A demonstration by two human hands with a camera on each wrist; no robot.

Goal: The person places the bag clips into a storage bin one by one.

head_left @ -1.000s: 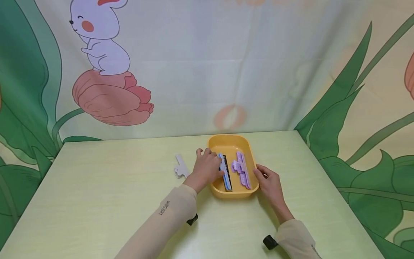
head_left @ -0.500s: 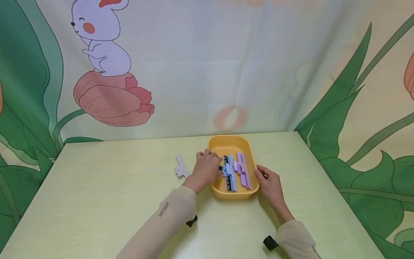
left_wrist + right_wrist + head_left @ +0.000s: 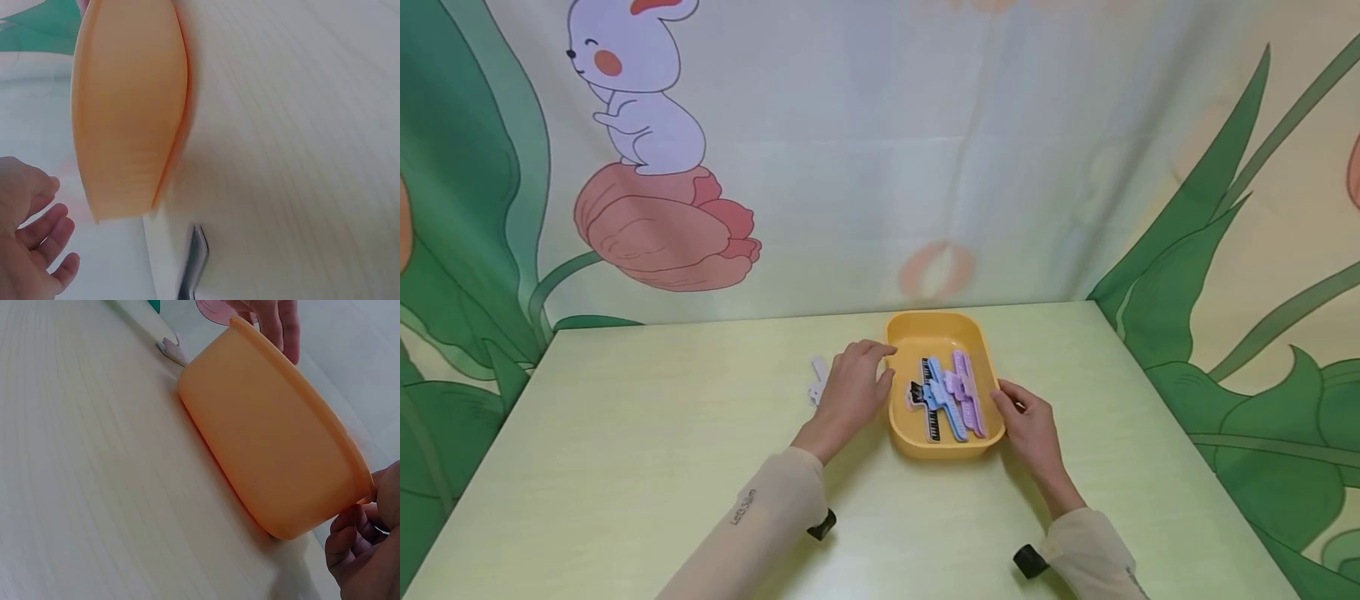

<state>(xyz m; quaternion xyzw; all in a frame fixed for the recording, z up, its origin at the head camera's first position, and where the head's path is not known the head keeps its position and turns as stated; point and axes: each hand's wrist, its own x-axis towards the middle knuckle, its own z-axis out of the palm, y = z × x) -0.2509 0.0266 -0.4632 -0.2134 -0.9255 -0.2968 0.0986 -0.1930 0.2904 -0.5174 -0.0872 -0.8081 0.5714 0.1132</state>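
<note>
A yellow-orange plastic tray (image 3: 946, 450) stands on the table with several long clips in it. One clip is black and white with piano keys (image 3: 933, 423). A light blue clip (image 3: 953, 410) lies partly across it, beside a purple clip (image 3: 967, 392). My left hand (image 3: 856, 385) is just above the tray's left rim, fingers loosely bent and nothing in them. With thumb and fingers, my right hand (image 3: 1028, 423) pinches the rim on the right, also seen in the right wrist view. A whitish clip (image 3: 817, 385) lies on the table, partly hidden behind my left hand.
The pale green table (image 3: 640, 450) ends at a printed cloth backdrop (image 3: 820, 167) with a rabbit and leaves. Below each sleeve a black wrist camera (image 3: 1030, 562) juts out. In the left wrist view a blurred grey piece (image 3: 195, 262) lies beside the tray.
My left hand has let go of the piano-key clip and moved left, out of the tray. The blue clip has shifted and turned slightly. My right hand stays on the rim.
</note>
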